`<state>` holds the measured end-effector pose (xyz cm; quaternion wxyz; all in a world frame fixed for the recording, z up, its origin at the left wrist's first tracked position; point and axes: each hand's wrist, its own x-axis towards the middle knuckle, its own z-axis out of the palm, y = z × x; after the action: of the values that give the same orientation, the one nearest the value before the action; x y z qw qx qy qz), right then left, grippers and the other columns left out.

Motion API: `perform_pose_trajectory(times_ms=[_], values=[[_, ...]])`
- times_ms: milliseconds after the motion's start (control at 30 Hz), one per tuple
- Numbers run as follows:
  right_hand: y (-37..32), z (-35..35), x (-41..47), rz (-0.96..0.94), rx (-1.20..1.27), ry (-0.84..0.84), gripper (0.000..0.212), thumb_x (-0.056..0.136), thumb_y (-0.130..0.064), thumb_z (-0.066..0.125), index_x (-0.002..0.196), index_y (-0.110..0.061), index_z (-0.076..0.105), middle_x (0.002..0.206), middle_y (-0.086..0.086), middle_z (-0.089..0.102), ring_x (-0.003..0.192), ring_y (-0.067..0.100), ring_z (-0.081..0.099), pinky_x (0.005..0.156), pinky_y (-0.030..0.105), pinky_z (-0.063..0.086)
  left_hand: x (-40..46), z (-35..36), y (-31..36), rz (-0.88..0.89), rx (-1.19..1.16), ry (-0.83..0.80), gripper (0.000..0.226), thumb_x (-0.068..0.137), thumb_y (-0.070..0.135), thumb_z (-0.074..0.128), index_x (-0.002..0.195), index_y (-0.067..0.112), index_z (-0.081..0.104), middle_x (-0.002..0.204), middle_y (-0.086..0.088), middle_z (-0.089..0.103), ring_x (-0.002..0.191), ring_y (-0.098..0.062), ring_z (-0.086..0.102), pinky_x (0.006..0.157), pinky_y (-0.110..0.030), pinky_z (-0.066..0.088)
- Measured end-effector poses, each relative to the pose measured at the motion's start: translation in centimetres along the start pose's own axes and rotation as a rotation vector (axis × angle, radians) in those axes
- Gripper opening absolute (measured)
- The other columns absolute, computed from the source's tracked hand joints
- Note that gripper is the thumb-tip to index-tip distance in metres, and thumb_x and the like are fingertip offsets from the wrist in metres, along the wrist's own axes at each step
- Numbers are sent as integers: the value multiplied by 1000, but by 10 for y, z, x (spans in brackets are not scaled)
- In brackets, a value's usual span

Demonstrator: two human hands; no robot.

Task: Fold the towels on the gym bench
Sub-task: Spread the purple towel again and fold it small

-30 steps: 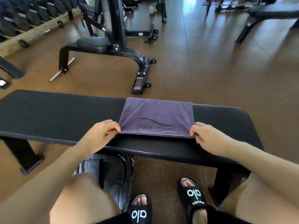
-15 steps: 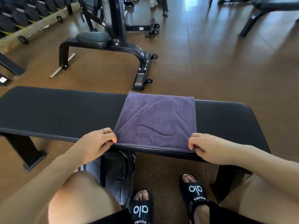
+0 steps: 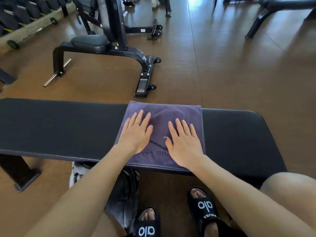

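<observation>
Half the printed lettering hides under my wrists; my left hand (image 3: 136, 134) and right hand (image 3: 183, 142) lie flat, fingers spread, pressing the purple towel (image 3: 164, 112) onto the surface (image 3: 59, 127).

The counter (image 3: 68, 127) is a long, flat, black padded surface on dark legs, standing on a brown floor (image 3: 239, 74). A folded purple towel (image 3: 164, 110) lies flat across its width, right of centre, the near edge overhanging slightly.

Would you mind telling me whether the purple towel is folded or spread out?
Folded: the purple towel lies as a compact rectangle on the bench, doubled edges showing.
</observation>
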<state>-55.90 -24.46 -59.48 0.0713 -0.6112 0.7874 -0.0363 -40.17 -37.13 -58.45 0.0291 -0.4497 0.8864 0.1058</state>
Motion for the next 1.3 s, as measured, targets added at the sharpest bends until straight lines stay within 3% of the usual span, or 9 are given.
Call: perform_pose_trajectory(times_ms=[233,367,500,733,867,967,1100,1200,1300], values=[[6,12,-8,48,24,17,75,93,-59,-7,160,-24,1,167,3,-4,154,25,-4,123,44,-5,4,0,-42,-110,48,-45,62,108,49,14,163,24,4,171,0,-4,157,-20,-4,128,-38,1],[2,1,-1,80,32,33,71,96,-58,3,159,-25,11,167,6,7,154,28,4,124,49,1,22,-13,-22,-80,110,84,62,108,44,16,163,18,5,171,-4,-3,157,-20,-5,127,-36,-3],[-5,-8,35,45,81,135,59,105,-48,17,159,-23,14,167,6,11,154,26,5,125,47,5,54,-9,13,98,122,96,59,108,45,17,163,27,4,171,-4,-2,157,-23,-3,127,-42,-2],[22,5,39,152,89,-37,63,105,-50,13,160,-22,-2,167,4,-9,153,24,-12,124,44,-8,71,7,3,4,72,-25,54,107,50,14,160,46,2,171,5,-5,157,-22,-7,126,-48,-6],[33,-12,68,156,43,94,63,104,-51,22,159,-22,14,165,11,14,153,29,8,124,48,3,72,11,7,10,95,10,56,106,53,13,160,45,3,171,3,-3,157,-25,-6,124,-56,-5],[66,-16,88,230,63,11,61,103,-52,19,158,-26,17,164,10,19,152,29,11,123,49,4,70,12,5,35,113,46,57,105,53,14,160,44,5,171,2,0,157,-25,-4,124,-58,-2],[102,-12,93,311,143,-27,59,100,-58,22,151,-29,34,151,9,42,144,28,29,122,43,10,64,13,11,17,118,85,58,106,51,21,161,38,10,171,-5,6,157,-27,2,123,-58,1],[110,-19,106,393,258,-22,61,100,-55,26,151,-22,37,149,11,48,140,32,37,118,43,18,32,6,46,223,85,222,60,100,54,33,152,23,39,157,-13,36,144,-33,33,119,-53,23],[116,-31,115,462,351,-75,58,100,-51,33,151,-24,36,147,8,52,138,32,42,115,42,24,-22,7,97,584,14,179,53,94,67,39,117,22,57,119,2,56,104,-17,52,90,-36,44]])
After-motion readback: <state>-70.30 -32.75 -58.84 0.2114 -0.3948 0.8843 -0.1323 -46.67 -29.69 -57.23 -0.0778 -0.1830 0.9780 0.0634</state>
